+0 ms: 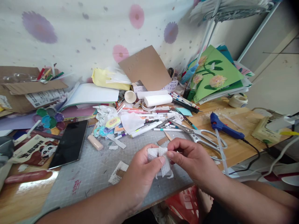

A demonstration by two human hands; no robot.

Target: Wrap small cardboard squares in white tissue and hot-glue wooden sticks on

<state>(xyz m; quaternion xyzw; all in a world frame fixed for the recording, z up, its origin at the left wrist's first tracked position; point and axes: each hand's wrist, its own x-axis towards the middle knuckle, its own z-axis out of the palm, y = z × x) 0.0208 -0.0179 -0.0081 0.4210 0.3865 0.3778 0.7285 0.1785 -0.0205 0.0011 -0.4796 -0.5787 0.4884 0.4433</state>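
My left hand (144, 171) is closed around a small piece of white textured material (165, 166), with the thumb pressed on its front. At the piece's upper right edge, the thumb and forefinger of my right hand (187, 155) are pinched together; what lies between them is too small to make out. Both hands are over the front of the grey cutting mat (91, 174). Partly behind my left wrist lies another white textured piece (116, 171) with a brown patch. Silver scissors (196, 137) rest just beyond my right hand.
A blue glue gun (225, 127) with a black cord lies at the right. A phone (70, 143) is on the left, near a snack packet (35, 149). Markers (146, 128) and paper scraps crowd the middle; a cardboard box (30, 93) stands at the back left.
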